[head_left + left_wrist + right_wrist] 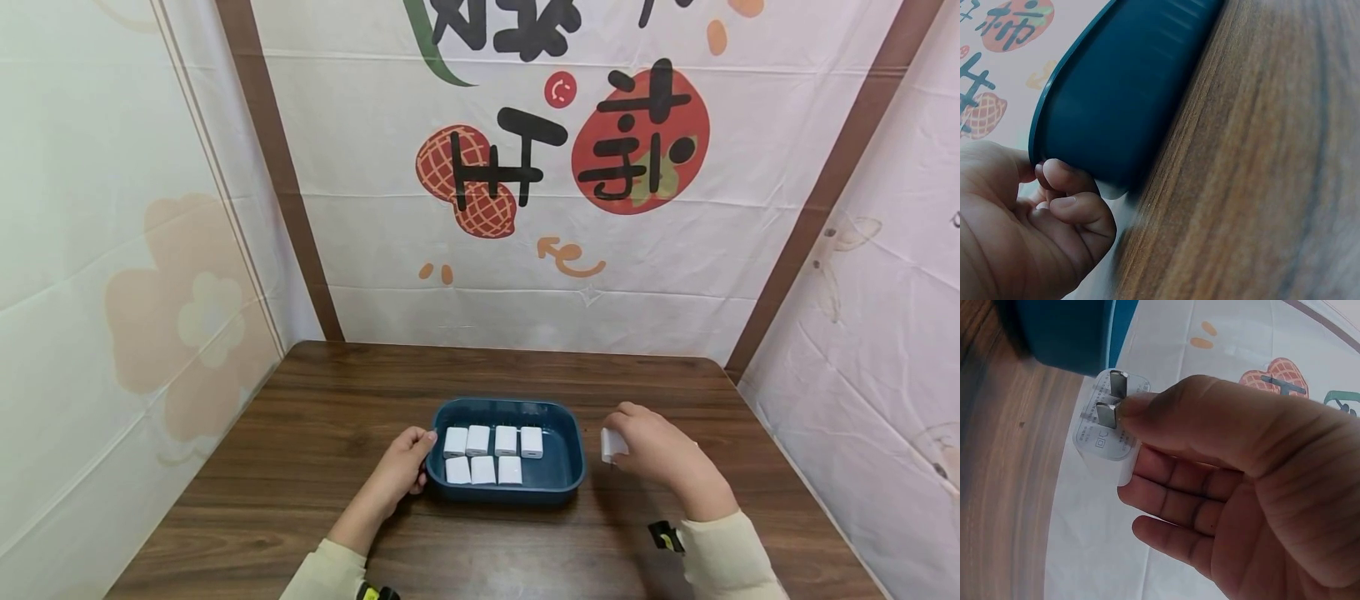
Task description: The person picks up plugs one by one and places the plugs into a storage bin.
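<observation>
A dark blue rectangular tray (555, 471) stands on the wooden table, with several white charger plugs (482, 469) inside in two rows. My left hand (406, 463) grips the tray's left rim between thumb and curled fingers; the left wrist view shows those fingers (1075, 203) against the tray's outer wall (1110, 94). To the right of the tray, my right hand (654, 446) holds another white charger plug (611, 445). In the right wrist view its two flat metal prongs (1107, 415) face the camera, and the thumb presses beside them.
The brown wood-grain table (337, 383) reaches back to a printed white cloth (375, 250) hung behind it. More cloth (847, 333) hangs along the right side, and another cloth (90, 250) along the left. Bare tray floor (553, 454) shows at the right end.
</observation>
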`<state>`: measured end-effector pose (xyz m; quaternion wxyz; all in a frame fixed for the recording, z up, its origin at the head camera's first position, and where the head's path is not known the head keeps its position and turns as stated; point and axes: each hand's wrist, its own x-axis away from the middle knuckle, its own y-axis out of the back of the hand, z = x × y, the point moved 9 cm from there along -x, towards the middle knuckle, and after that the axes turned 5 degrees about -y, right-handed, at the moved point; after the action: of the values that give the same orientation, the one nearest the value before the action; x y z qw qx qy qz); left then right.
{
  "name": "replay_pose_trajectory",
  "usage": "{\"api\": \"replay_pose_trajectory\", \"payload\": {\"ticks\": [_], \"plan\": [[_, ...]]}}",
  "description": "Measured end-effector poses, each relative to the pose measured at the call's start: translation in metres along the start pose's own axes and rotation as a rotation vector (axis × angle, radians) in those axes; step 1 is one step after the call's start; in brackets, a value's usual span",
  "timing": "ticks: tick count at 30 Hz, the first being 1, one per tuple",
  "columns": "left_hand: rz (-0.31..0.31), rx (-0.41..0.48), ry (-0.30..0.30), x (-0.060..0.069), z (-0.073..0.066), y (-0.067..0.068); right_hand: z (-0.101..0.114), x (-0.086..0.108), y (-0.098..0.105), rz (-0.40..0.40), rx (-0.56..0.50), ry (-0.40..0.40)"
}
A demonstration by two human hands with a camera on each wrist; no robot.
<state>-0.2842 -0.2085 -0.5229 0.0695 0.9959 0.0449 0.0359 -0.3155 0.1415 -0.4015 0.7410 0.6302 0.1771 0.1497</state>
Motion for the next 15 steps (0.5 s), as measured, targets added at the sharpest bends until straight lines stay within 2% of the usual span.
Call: {"api": "replay_pose_trajectory", "payload": {"ticks": [15], "plan": [[0.006,0.021,-0.019,-0.001,0.000,0.000,0.018,-0.006,-0.001,-0.017,0.021,0.051]]}}
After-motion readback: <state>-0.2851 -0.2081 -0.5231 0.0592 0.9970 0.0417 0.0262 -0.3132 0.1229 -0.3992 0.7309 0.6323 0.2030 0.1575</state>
